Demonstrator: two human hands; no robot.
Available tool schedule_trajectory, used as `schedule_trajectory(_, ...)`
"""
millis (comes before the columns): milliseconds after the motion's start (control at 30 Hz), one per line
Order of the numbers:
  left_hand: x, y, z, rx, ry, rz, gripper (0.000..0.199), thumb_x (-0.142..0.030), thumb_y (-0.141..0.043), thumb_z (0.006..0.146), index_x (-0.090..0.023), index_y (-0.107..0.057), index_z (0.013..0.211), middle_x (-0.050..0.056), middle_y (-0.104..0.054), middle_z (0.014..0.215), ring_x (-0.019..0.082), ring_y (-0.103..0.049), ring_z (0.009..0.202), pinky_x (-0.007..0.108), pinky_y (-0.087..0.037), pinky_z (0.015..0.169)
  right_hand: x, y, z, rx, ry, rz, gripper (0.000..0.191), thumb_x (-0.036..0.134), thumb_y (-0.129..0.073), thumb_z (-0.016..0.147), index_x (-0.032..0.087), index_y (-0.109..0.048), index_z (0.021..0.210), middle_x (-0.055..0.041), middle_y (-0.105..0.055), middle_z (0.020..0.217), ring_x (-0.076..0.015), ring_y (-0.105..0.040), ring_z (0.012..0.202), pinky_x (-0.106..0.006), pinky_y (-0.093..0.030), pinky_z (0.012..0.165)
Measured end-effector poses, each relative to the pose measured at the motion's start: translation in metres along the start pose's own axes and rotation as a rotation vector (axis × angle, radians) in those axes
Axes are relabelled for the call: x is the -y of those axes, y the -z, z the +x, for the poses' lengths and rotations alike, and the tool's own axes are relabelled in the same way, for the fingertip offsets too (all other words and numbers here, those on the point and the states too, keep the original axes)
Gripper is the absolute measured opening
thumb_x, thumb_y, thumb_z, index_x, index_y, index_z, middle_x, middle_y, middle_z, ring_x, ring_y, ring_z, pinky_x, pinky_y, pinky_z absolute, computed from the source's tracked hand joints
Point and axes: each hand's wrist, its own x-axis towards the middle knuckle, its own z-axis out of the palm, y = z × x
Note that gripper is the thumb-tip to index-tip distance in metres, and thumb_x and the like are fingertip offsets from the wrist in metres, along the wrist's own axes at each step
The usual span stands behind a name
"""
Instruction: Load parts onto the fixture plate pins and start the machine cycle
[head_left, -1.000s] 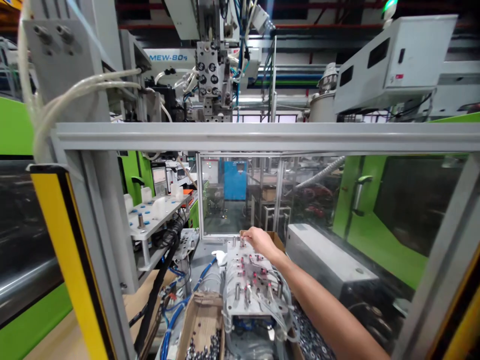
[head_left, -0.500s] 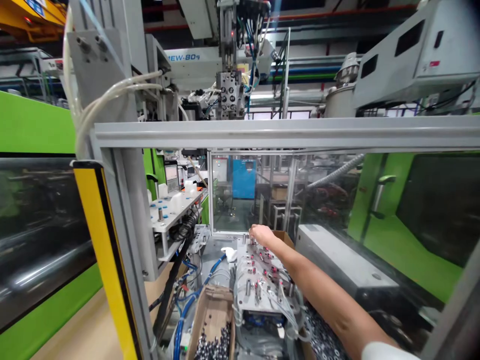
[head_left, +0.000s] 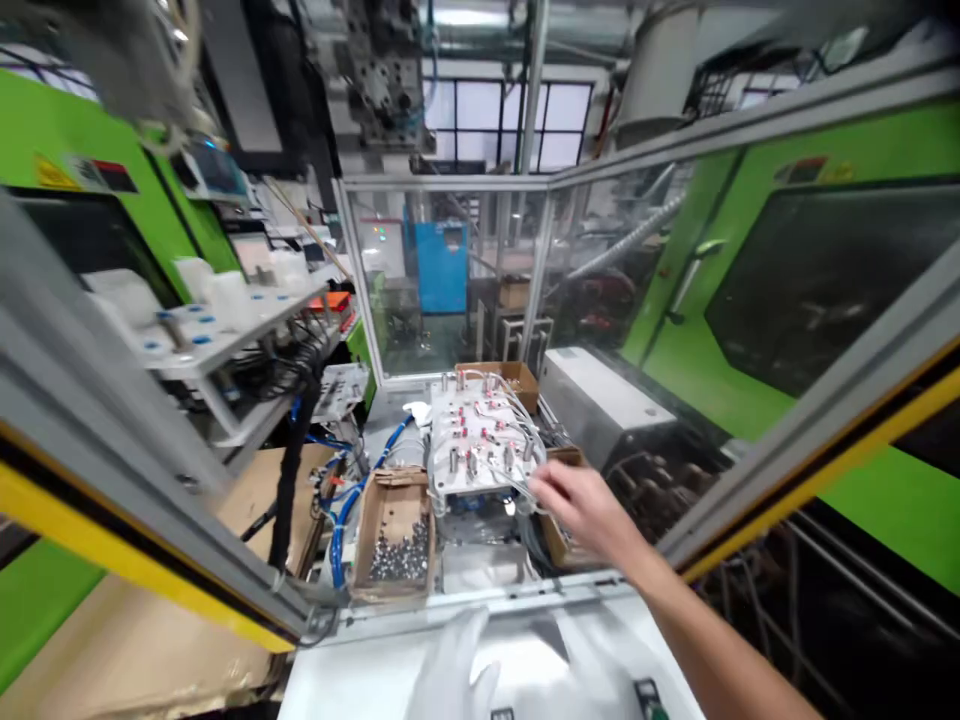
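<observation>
My bare right hand is at the near right corner of a metal fixture plate, above a cardboard box. Its fingers are curled together; anything between them is too blurred to make out. Metal pins, red-lit fittings and pale tubes stand on the plate. Near the bottom edge lies a smeared, pale glove-like shape. Whether my left hand is inside it cannot be made out. To the left of the plate sits an open cardboard box holding many small dark, shiny metal parts.
Grey frame posts with yellow strips flank the opening. A white ledge runs along the front. Blue hoses lie at the left, near a raised table with white blocks. A grey housing stands at the right.
My right hand has come back from the plate's far end to its near right corner. The view has moved closer and tilted down, bringing the front ledge into sight.
</observation>
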Motion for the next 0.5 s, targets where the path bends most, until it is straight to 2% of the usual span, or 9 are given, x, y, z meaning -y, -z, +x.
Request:
schedule_trajectory(33,0.004,-0.006,0.005,0.043,-0.029,0.064,0.049,-0.038,-0.056,0.094,-0.026,-0.055,0.141,0.015,-0.052,0.149,0.034,-0.044,0.141,0.060,-0.039,0.118,-0.007,-0.008,-0.035,0.052,-0.081,0.021,0.035,0.043,-0.047,0.100,0.019,-0.066,0.084,-0.0010,-0.066,0.074,-0.0165,-0.060,0.069,-0.026,-0.042,0.066)
schedule_trajectory(100,0.010,-0.018,0.015,0.132,-0.100,0.182,0.050,-0.031,-0.054,0.092,-0.028,-0.055,0.142,0.011,-0.049,0.154,0.036,-0.035,0.148,0.060,-0.031,0.124,-0.022,-0.031,-0.099,0.156,-0.233,0.009,0.035,0.040,-0.043,0.101,0.020,-0.069,0.090,-0.0042,-0.070,0.084,-0.0202,-0.064,0.079,-0.029,-0.044,0.073)
schedule_trajectory(167,0.012,-0.025,0.023,0.214,-0.177,0.283,0.051,-0.026,-0.052,0.093,-0.030,-0.053,0.144,0.006,-0.045,0.158,0.035,-0.031,0.150,0.058,-0.027,0.126,-0.035,-0.059,-0.150,0.206,-0.396,-0.017,0.036,0.037,-0.042,0.099,0.019,-0.068,0.117,-0.0103,-0.070,0.105,-0.0240,-0.067,0.096,-0.033,-0.048,0.085)
schedule_trajectory(233,0.011,-0.029,0.027,0.275,-0.243,0.371,0.053,-0.025,-0.053,0.093,-0.028,-0.050,0.146,0.007,-0.043,0.160,0.035,-0.029,0.151,0.061,-0.025,0.125,-0.042,-0.086,-0.183,0.262,-0.529,-0.063,0.046,0.033,-0.046,0.095,0.017,-0.058,0.136,-0.0151,-0.063,0.120,-0.0260,-0.066,0.104,-0.034,-0.049,0.091)
schedule_trajectory(300,0.009,-0.028,0.029,0.312,-0.289,0.446,0.054,-0.032,-0.056,0.094,-0.026,-0.047,0.147,0.010,-0.040,0.160,0.035,-0.029,0.150,0.064,-0.026,0.122,-0.041,-0.105,-0.199,0.280,-0.576,-0.078,0.046,0.029,-0.046,0.094,0.017,-0.055,0.137,-0.0157,-0.059,0.124,-0.0243,-0.067,0.103,-0.032,-0.050,0.090)
schedule_trajectory(367,0.006,-0.026,0.029,0.329,-0.321,0.503,0.057,-0.039,-0.058,0.093,-0.024,-0.046,0.147,0.012,-0.038,0.160,0.035,-0.031,0.148,0.066,-0.027,0.120,-0.035,-0.114,-0.202,0.256,-0.570,-0.079,0.036,0.026,-0.042,0.096,0.018,-0.057,0.127,-0.0140,-0.057,0.122,-0.0207,-0.068,0.096,-0.029,-0.051,0.087)
schedule_trajectory(500,0.003,-0.023,0.029,0.329,-0.351,0.560,0.056,-0.043,-0.060,0.093,-0.023,-0.048,0.144,0.013,-0.037,0.159,0.035,-0.035,0.145,0.065,-0.029,0.119,-0.024,-0.114,-0.194,0.229,-0.564,-0.132,0.029,0.025,-0.035,0.099,0.018,-0.057,0.117,-0.0131,-0.055,0.123,-0.0185,-0.068,0.090,-0.028,-0.052,0.082)
